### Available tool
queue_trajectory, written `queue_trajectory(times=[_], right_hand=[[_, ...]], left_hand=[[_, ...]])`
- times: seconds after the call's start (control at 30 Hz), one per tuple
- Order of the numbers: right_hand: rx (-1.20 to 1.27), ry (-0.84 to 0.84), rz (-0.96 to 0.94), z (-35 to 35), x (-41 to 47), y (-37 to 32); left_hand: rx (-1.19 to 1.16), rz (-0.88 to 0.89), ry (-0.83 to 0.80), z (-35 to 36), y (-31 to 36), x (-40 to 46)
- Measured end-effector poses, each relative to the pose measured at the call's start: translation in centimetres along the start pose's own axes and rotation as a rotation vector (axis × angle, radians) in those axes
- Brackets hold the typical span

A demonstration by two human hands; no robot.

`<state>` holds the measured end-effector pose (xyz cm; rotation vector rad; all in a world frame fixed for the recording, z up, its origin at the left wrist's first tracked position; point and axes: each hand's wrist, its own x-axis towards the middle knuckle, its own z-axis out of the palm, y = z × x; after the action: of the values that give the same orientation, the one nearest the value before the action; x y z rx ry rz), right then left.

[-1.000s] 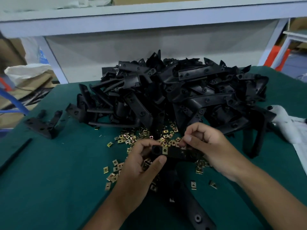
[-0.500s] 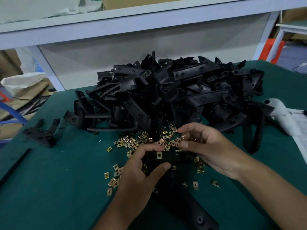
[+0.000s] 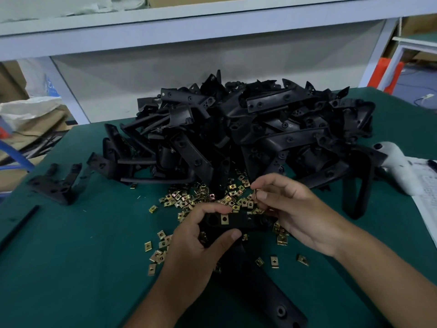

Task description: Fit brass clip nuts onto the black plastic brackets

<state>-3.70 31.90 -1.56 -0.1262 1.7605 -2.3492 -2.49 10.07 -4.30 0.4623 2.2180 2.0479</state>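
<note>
Lifted off the bracket since a second ago, the right hand now pinches a small brass clip nut above the loose nuts on the green surface. Left hand grips the black plastic bracket, one fitted nut facing up, steadying it for the next.

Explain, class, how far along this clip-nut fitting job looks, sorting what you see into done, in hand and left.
Done: one brass nut sits on the bracket gripped by the left hand. In hand: the right hand pinches another nut above that bracket. Left: a big pile of brackets and many loose nuts on the green mat.
</note>
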Motion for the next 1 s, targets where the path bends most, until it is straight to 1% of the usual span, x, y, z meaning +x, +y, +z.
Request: queue_trajectory(times=[0.1,0.33,0.43,1.0], right_hand=[[0.026,0.0,0.007,0.07,0.09,-0.06],[-0.062,-0.032,0.027,0.3,-0.38,-0.43],[-0.047,-0.041,0.052,0.39,-0.38,-0.49],[-0.041,0.033,0.128,0.67,-0.37,-0.51]], left_hand=[[0.006,0.007,-0.001,0.02,0.06,-0.04],[0.009,0.026,0.011,0.03,-0.06,0.01],[0.008,0.033,0.011,0.04,-0.13,0.0],[0.056,0.058,0.015,0.11,0.16,-0.09]])
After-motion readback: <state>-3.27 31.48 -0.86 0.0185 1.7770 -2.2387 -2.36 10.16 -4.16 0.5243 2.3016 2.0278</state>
